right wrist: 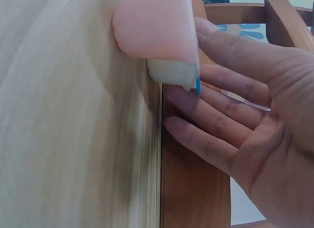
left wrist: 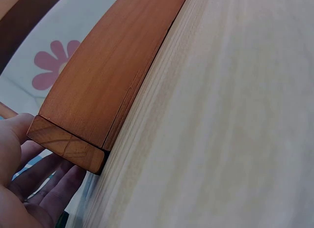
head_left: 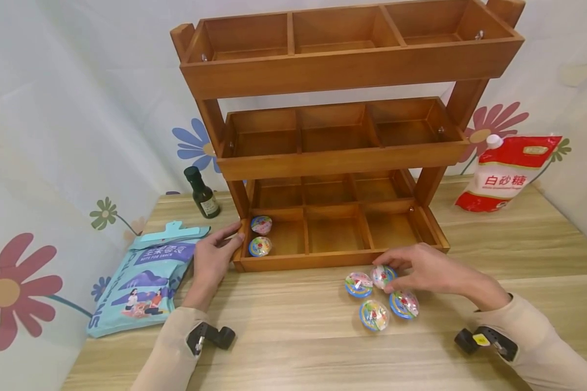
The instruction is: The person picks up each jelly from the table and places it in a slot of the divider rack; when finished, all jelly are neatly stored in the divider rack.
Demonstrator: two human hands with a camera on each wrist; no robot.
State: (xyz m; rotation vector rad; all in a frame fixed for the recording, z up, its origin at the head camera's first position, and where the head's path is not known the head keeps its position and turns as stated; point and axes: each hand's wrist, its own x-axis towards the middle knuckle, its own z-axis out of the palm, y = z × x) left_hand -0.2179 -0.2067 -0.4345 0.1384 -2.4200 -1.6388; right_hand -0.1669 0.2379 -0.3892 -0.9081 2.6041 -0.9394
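Note:
My right hand [head_left: 428,269] pinches a small jelly cup [head_left: 381,276] between thumb and fingers, just in front of the rack's bottom tier. Three more jelly cups [head_left: 374,315] with printed lids lie close around it on the table. In the right wrist view, a pink cup [right wrist: 154,26] partly covers a cream one by the fingertips. My left hand [head_left: 214,263] touches the left end of the wooden rack [head_left: 339,259], thumb above and fingers along the side. Two jelly cups [head_left: 260,246] sit in the front left compartment of that bottom tier.
Left of the rack stand a dark green bottle [head_left: 203,195] and a light blue snack bag [head_left: 147,282] with a clip [head_left: 171,232]. A red and white sugar pouch [head_left: 506,174] stands to the right. Two upper tiers [head_left: 344,157] overhang the bottom compartments.

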